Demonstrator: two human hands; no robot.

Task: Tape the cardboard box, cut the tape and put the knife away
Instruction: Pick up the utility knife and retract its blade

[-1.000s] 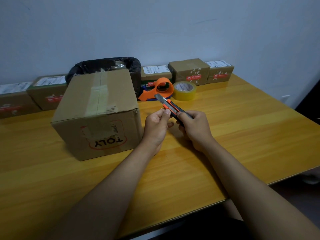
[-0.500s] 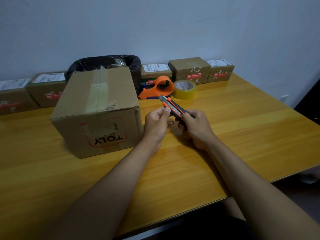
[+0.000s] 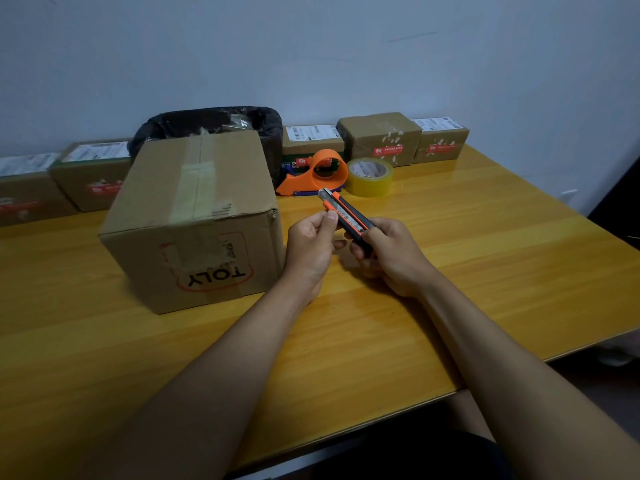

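The right hand (image 3: 391,258) is gripping and hiding the utility knife (image 3: 346,216) handle's rear, the left hand (image 3: 311,244) is pinching its side, over a yellow wooden table (image 3: 485,271) facing a pale wall (image 3: 311,46).

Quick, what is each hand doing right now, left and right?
Left hand: fingers pinch the utility knife near its front.
Right hand: grips the knife's handle end.

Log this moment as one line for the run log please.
right hand: holds utility knife | left hand: pinches it | cardboard box: taped | tape roll: on table
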